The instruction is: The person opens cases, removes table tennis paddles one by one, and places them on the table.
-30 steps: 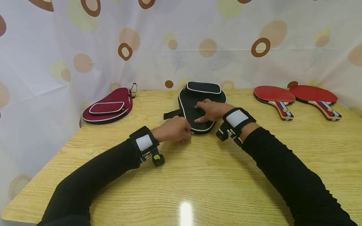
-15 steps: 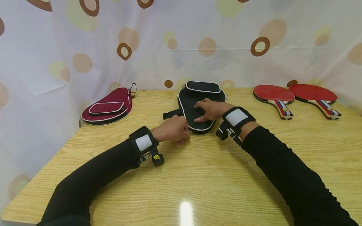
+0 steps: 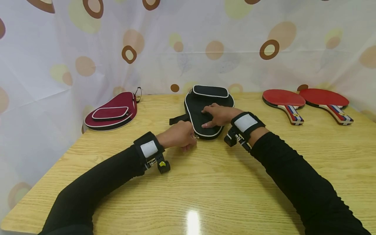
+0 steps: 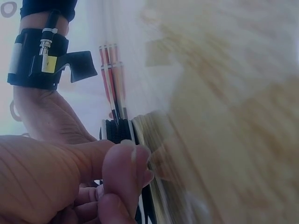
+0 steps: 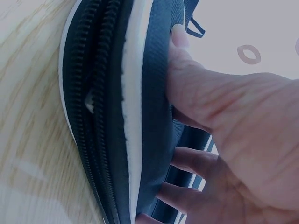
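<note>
A black table tennis paddle case [image 3: 199, 103] with white piping lies on the table, its small pocket at the far end. At its near left corner my left hand [image 3: 180, 134] pinches the zipper pull, mostly hidden by thumb and finger in the left wrist view. My right hand [image 3: 221, 114] rests on the case's upper face with its fingers spread. Two parted rows of zipper teeth [image 5: 100, 70] run along the side of the case in the right wrist view. A black strap [image 3: 178, 119] sticks out to the left, beyond my left hand.
A maroon paddle case [image 3: 117, 102] with a wrist loop lies at the left back of the wooden table [image 3: 235, 189]. Two red table tennis paddles, a nearer one [image 3: 283, 97] and one farther right [image 3: 324, 96], lie at the right. A patterned curtain [image 3: 164, 29] hangs behind.
The left hand has shifted very slightly left at the near end of the black case. The right hand stays in place on top of it.
</note>
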`<state>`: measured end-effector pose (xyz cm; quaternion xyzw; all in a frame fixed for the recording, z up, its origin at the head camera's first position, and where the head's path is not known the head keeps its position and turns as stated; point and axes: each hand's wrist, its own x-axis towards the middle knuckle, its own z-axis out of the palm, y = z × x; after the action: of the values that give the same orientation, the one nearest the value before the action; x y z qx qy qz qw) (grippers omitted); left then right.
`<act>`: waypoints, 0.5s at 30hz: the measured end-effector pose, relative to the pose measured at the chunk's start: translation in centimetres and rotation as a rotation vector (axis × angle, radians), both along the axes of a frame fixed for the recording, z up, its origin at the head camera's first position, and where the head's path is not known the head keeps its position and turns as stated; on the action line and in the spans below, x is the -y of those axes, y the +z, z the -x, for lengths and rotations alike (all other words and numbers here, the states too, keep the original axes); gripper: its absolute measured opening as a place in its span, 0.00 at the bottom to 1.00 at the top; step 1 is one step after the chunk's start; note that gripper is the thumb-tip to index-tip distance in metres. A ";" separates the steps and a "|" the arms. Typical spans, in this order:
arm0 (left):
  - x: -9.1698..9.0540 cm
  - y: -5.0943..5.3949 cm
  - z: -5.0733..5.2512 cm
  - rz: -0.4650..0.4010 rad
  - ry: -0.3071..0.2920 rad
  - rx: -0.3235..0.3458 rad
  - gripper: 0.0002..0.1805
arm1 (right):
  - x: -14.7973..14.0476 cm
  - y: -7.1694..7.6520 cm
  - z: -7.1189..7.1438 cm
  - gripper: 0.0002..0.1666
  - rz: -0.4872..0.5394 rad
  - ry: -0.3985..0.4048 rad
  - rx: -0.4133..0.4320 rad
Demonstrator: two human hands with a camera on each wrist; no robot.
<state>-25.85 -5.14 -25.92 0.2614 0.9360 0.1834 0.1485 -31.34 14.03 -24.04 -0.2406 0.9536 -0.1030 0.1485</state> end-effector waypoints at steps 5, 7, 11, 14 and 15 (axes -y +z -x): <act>0.1 -0.2 0.1 0.005 0.004 0.005 0.16 | 0.0 0.0 0.1 0.39 -0.023 0.014 0.002; 0.1 -0.3 0.2 0.007 0.005 0.007 0.16 | 0.0 -0.1 0.2 0.38 -0.038 0.028 0.000; 0.0 -0.4 0.3 0.015 -0.003 -0.005 0.16 | 0.3 -0.2 0.2 0.39 -0.066 0.011 -0.008; 0.1 -0.3 0.2 0.011 -0.009 -0.010 0.16 | 1.1 -0.1 -0.3 0.42 -0.085 -0.028 -0.024; 0.1 -0.3 0.2 0.005 -0.011 -0.007 0.15 | 1.4 0.0 -0.4 0.43 -0.091 -0.043 -0.026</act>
<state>-26.06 -5.24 -26.24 0.2666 0.9355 0.1793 0.1469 -30.91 12.66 -24.06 -0.2143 0.9641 -0.0597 0.1447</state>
